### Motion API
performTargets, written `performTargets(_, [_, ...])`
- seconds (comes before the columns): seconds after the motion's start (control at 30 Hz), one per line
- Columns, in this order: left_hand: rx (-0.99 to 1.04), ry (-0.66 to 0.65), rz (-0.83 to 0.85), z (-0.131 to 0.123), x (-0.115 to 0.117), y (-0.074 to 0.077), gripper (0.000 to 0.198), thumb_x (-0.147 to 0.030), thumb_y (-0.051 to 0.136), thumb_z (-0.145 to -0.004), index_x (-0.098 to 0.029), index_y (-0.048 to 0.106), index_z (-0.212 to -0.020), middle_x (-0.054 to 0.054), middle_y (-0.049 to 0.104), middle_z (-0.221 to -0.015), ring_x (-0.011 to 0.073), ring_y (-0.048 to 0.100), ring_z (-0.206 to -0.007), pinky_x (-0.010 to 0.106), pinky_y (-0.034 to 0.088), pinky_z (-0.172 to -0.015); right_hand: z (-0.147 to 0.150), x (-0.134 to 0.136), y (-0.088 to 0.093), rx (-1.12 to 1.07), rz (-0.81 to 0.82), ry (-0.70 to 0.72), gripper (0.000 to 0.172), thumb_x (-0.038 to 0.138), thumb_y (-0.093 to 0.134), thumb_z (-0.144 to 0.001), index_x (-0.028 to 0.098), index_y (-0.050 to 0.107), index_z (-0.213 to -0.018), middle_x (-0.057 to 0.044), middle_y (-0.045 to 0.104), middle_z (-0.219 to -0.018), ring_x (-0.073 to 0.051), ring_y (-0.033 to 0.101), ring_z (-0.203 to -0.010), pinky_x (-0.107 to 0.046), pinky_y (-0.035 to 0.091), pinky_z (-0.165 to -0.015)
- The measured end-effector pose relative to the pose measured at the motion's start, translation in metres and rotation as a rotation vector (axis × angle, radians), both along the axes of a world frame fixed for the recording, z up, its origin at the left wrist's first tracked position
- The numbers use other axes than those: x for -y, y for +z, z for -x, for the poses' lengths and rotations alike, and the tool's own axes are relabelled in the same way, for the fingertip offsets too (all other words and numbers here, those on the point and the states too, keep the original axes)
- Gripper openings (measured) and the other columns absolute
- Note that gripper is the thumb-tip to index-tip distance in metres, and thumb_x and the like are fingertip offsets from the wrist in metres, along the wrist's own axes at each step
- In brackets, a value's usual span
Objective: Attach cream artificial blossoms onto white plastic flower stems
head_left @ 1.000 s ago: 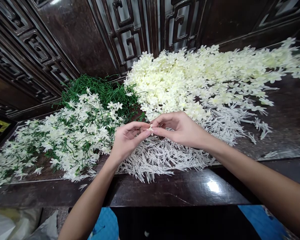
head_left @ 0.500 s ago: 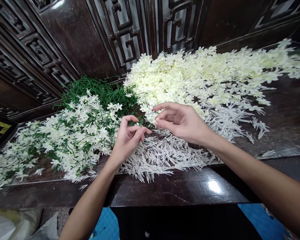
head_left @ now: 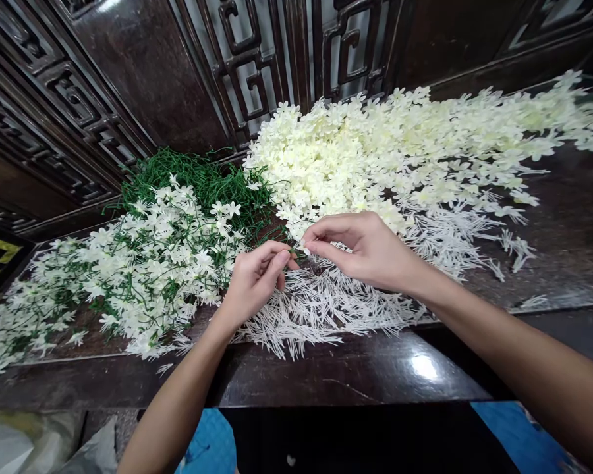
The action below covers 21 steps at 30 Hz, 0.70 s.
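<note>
My left hand (head_left: 255,276) is closed in a pinch on a thin green plastic stem (head_left: 293,253), whose tip shows at the fingertips. Facing it, my right hand (head_left: 366,253) pinches a small white artificial flower (head_left: 304,247) between thumb and forefinger. The flower and the stem tip are very near each other; whether they touch I cannot tell. Beneath both hands lies a heap of white, thin-stranded plastic stamens (head_left: 326,306). Loose cream-white petal blossoms (head_left: 336,158) are piled just beyond my right hand.
Left of my hands spreads a pile of white flowers on green stems (head_left: 153,263). Behind it sits a tangle of bare green stems (head_left: 178,174). Everything rests on a dark wooden bench (head_left: 366,368) with a carved lattice back (head_left: 242,52). Pale plastic bags (head_left: 29,441) lie at lower left.
My hands have come closer together. The left fingers have closed around the stem, and the right fingertips have moved slightly down, with the white flower now visible in them.
</note>
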<state>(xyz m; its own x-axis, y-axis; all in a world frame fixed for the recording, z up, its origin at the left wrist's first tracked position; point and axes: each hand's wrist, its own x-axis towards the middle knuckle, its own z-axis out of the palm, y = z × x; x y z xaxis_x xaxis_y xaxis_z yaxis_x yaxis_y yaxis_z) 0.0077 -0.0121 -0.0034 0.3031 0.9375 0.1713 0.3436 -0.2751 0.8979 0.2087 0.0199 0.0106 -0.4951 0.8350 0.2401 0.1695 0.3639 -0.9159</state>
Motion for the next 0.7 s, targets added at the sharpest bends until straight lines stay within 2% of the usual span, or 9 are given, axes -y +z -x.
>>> performTargets(0.27, [-0.060, -0.036, -0.003, -0.0033, 0.0018, 0.0034, 0.017, -0.026, 0.049, -0.094, -0.017, 0.060, -0.086, 0.004, 0.067, -0.071, 0.0061, 0.053, -0.043, 0.019, 0.039, -0.040, 0.0020, 0.0004, -0.0017, 0.045, -0.045, 0.050, 0.015, 0.024, 0.054, -0.086, 0.018, 0.067, -0.082, -0.005, 0.069, -0.085, -0.018, 0.063, -0.077, -0.042, 0.055, -0.074])
performTargets(0.43, [-0.145, -0.049, -0.069, -0.0027, 0.0031, 0.0043, 0.020, -0.027, 0.045, -0.096, -0.018, 0.060, -0.086, 0.000, 0.062, -0.063, 0.0052, 0.045, -0.040, 0.019, 0.035, -0.039, 0.0033, 0.0004, -0.0035, 0.123, -0.135, 0.041, 0.018, 0.024, 0.052, -0.089, 0.016, 0.065, -0.080, -0.006, 0.069, -0.083, -0.018, 0.062, -0.073, -0.037, 0.053, -0.067])
performTargets(0.7, [-0.356, -0.043, -0.205, -0.0033, 0.0047, 0.0069, 0.024, -0.022, 0.040, -0.096, -0.018, 0.052, -0.076, -0.005, 0.051, -0.055, 0.0059, 0.042, -0.045, 0.021, 0.034, -0.048, 0.0040, 0.0002, -0.0104, 0.186, -0.397, 0.070, 0.016, 0.015, 0.047, -0.091, 0.013, 0.063, -0.089, -0.006, 0.066, -0.080, -0.015, 0.060, -0.068, -0.031, 0.052, -0.060])
